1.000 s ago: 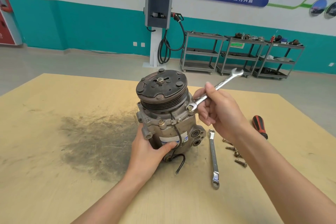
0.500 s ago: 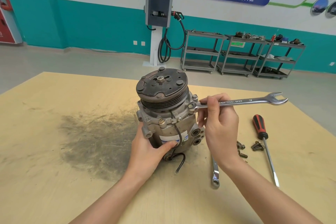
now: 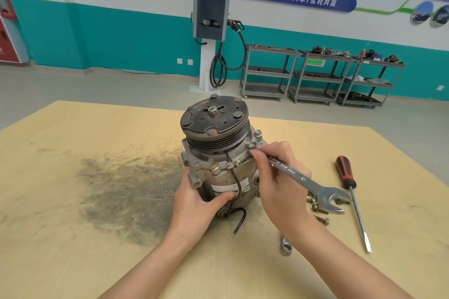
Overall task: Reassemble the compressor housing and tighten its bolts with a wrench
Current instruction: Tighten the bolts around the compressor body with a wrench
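A scuffed wooden table [image 3: 73,238] fills the near ground, its middle darkened by a grimy smear; on it the compressor [image 3: 218,153] stands upright on its rear end, pulley uppermost, and is judged heavy, rigid cast metal, likely greasy, best taken low around the barrel where the left hand [image 3: 196,204] is wrapped, thumb pressed across the label; the right hand [image 3: 279,184] is curled round the shank of the wrench [image 3: 298,177], whose ring end is seated on a flange bolt [image 3: 252,146] (several loose bolts [image 3: 319,209] lie just beside, so the job is judged unfinished); a second wrench [image 3: 286,247] and a screwdriver [image 3: 349,192] lie near the right forearm; compared with half a second earlier, the wrench handle has been swung from pointing right toward the near right, and the right hand has followed round; farther off, a charging post [image 3: 210,22] and metal carts [image 3: 315,73] are seen against the teal wall.
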Tool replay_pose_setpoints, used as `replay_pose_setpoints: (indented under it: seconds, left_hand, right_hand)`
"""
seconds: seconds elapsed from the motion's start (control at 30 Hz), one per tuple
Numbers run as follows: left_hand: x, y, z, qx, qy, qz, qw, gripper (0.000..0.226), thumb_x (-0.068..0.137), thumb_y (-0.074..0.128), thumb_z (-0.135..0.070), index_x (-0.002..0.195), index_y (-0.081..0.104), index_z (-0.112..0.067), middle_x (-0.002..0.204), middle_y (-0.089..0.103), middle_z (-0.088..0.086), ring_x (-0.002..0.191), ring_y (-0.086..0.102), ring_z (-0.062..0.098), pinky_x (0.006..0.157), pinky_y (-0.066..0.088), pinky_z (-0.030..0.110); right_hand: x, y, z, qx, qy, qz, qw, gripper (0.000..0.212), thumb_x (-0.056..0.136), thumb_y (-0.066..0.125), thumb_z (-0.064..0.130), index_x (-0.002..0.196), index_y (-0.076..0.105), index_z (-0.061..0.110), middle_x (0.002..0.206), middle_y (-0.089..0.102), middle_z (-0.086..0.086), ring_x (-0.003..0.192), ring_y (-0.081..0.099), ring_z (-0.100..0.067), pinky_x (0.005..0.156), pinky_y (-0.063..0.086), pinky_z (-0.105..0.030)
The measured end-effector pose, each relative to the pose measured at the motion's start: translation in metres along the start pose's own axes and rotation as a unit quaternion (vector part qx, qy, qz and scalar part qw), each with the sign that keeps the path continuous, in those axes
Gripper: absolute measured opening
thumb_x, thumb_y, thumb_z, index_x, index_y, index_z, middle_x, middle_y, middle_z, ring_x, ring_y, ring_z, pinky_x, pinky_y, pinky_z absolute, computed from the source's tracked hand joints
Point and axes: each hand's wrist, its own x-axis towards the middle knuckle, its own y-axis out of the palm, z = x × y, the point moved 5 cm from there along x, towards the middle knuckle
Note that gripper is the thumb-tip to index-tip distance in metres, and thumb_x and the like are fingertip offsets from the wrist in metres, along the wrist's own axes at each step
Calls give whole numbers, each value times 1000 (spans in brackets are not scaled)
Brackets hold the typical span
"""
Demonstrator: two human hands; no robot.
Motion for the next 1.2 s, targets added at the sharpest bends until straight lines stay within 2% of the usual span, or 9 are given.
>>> replay_pose_setpoints:
  seconds: [0.13,0.27,0.37,0.47,0.57,0.67,0.87,1.0,1.2]
  left_hand:
    - [0,0,0,1,-7,3,1000,63,64,90,-18,113,54,-33,106,61,-41,103,54,-19,80,38,-3]
    - [-1,-1,2,8,-12,3,1000,61,64,90,-18,109,53,-35,103,59,-44,100,54,-22,78,37,-4]
    - [-1,-1,4,4,-19,3,1000,61,64,90,-19,109,52,-35,103,60,-43,100,55,-20,78,38,-4]
    - [-1,-1,4,8,-20,4,1000,61,64,90,-20,110,53,-33,103,60,-42,100,55,-19,78,38,-3]
    - [-1,-2,3,7,-18,3,1000,61,63,91,-20,108,52,-37,102,60,-43,98,55,-21,77,38,-3]
    - [-2,-2,1,4,-21,7,1000,60,64,90,-25,108,52,-39,101,62,-40,97,57,-19,74,39,-3]
    - [-3,-2,-1,2,-30,8,1000,62,63,88,-30,113,52,-37,101,63,-38,98,55,-20,74,37,-4]
    - [-3,-1,-2,7,-33,7,999,61,62,88,-30,107,49,-45,101,59,-45,98,54,-23,74,36,-6]
    - [-3,-1,-1,10,-38,12,999,60,63,87,-30,105,48,-46,99,56,-49,97,51,-27,73,35,-7]
  right_hand:
    - [0,-5,5,-39,-32,21,999,28,99,47,41,96,60,16,77,55,17,64,51,15,60,37,-3]
    - [10,-14,21,67,-20,3,998,16,100,47,34,93,55,22,68,55,12,55,55,-7,47,45,-28]
    - [38,-17,41,81,-25,-17,996,12,100,47,21,91,52,15,72,59,4,57,56,-9,49,43,-28]
    - [69,-4,52,57,21,27,998,13,96,53,25,97,48,13,89,64,-4,78,64,-12,69,54,-34]
    - [81,24,60,-48,43,144,987,45,84,61,53,102,44,15,99,60,1,95,59,-20,88,47,-47]
    - [85,52,69,-188,19,235,953,64,71,61,74,102,37,23,95,50,11,97,50,-17,89,39,-45]
    - [87,95,52,-366,75,397,838,86,69,54,83,118,34,16,128,52,-10,124,42,-38,99,29,-70]
    - [88,101,44,-378,62,402,831,70,76,59,69,111,33,15,118,52,-11,109,46,-37,82,38,-54]
    - [90,99,45,-364,-8,368,856,58,78,58,62,99,31,15,93,49,-5,84,40,-29,62,26,-40]
